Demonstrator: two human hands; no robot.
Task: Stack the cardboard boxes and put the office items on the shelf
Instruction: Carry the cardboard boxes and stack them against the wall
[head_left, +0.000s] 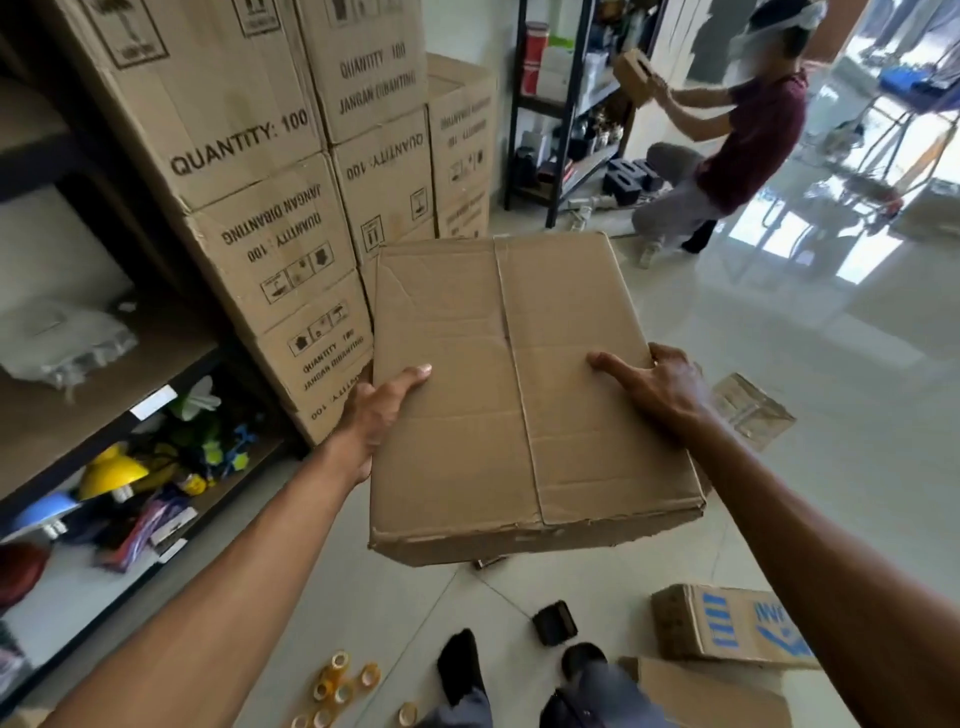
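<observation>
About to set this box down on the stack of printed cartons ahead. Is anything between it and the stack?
Nothing visible. The plain box, held by the left hand and right hand, hangs just before the stacked cartons; its far edge hides the gap behind it.

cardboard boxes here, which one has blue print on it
The long brown cardboard box lying on the floor at bottom right, below the right forearm. The stacked boxes carry black print; the held box is plain.

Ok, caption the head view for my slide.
Both hands, left hand and right hand, carry a plain cardboard box toward stacked cartons.
</observation>
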